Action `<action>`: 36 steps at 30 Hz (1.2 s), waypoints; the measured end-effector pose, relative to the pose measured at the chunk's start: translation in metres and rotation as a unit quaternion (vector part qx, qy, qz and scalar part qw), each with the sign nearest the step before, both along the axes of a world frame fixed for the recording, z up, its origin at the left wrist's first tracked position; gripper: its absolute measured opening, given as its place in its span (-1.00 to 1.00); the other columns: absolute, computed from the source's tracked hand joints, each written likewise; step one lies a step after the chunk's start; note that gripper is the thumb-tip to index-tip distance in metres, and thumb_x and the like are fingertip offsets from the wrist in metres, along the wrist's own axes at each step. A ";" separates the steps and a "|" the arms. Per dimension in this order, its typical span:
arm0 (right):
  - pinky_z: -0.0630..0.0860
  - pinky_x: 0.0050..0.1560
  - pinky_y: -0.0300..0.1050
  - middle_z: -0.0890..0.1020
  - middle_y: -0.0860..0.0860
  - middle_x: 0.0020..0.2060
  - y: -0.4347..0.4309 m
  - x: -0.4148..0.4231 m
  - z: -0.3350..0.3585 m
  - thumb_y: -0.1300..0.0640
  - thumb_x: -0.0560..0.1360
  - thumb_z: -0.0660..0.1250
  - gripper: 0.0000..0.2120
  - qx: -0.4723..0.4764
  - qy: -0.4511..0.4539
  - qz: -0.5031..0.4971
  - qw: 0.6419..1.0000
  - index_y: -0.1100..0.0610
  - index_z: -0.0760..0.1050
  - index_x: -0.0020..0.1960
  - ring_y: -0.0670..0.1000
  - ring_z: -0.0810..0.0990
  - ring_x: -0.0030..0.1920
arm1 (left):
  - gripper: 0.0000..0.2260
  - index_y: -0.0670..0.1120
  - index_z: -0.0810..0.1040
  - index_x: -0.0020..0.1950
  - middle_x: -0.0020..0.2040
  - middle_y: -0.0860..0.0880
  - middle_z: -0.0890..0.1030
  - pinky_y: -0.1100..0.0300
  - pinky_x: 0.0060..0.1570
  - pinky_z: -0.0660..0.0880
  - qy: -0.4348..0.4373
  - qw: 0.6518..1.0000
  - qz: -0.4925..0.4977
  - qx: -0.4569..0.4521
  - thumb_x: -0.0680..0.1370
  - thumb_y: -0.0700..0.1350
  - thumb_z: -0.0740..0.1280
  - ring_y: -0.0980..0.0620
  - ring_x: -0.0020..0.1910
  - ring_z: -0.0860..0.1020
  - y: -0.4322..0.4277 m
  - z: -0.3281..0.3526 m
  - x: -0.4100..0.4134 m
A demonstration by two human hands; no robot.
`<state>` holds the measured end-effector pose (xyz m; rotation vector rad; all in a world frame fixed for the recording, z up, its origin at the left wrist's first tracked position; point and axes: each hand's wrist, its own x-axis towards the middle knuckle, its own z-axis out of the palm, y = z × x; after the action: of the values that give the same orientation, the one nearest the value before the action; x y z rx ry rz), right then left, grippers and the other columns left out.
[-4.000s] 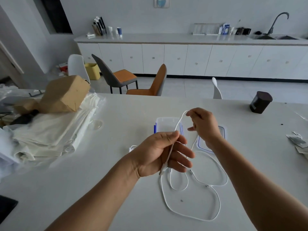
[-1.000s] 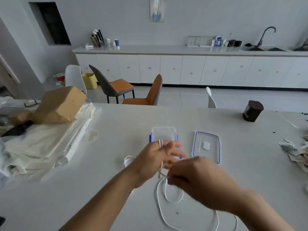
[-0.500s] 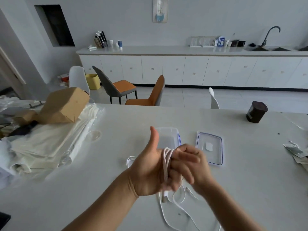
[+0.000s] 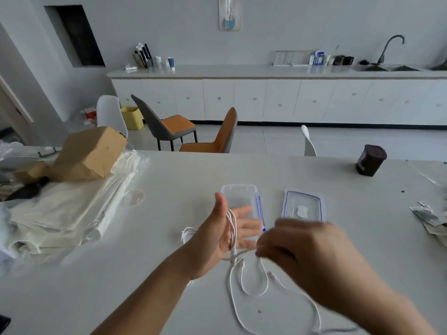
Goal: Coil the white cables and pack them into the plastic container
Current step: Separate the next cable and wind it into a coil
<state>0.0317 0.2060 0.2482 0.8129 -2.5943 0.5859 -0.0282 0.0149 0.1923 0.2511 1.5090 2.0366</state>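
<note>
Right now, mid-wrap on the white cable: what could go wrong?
1. The left hand is spread open, so the turns of white cable lying across its palm may slip off.
2. The slack on the table lies in crossing loops; the right hand pulling it in could snag or knot it.
3. A second cable lies close behind the left hand and might get dragged along.

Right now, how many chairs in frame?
4: a white chair far left, a grey-backed chair beside it, an orange-backed chair at the table's far edge, a white chair top further right. More may be hidden.
</note>
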 end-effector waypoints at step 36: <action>0.52 -0.36 -0.12 0.67 0.04 -0.38 -0.004 -0.062 0.024 0.14 0.33 0.58 -0.86 -0.249 -0.235 0.100 0.934 0.17 0.66 -0.24 -0.06 0.58 -0.40 | -0.17 -0.20 0.52 -0.09 -0.28 -0.13 0.62 0.19 -0.42 0.44 0.019 0.983 -0.182 0.022 0.35 0.57 0.00 0.00 -0.43 0.57 0.009 0.025 0.030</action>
<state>-0.0308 0.2020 0.2719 0.8384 -2.5678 1.5925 0.0021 0.0242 0.2171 0.5450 1.3290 1.7818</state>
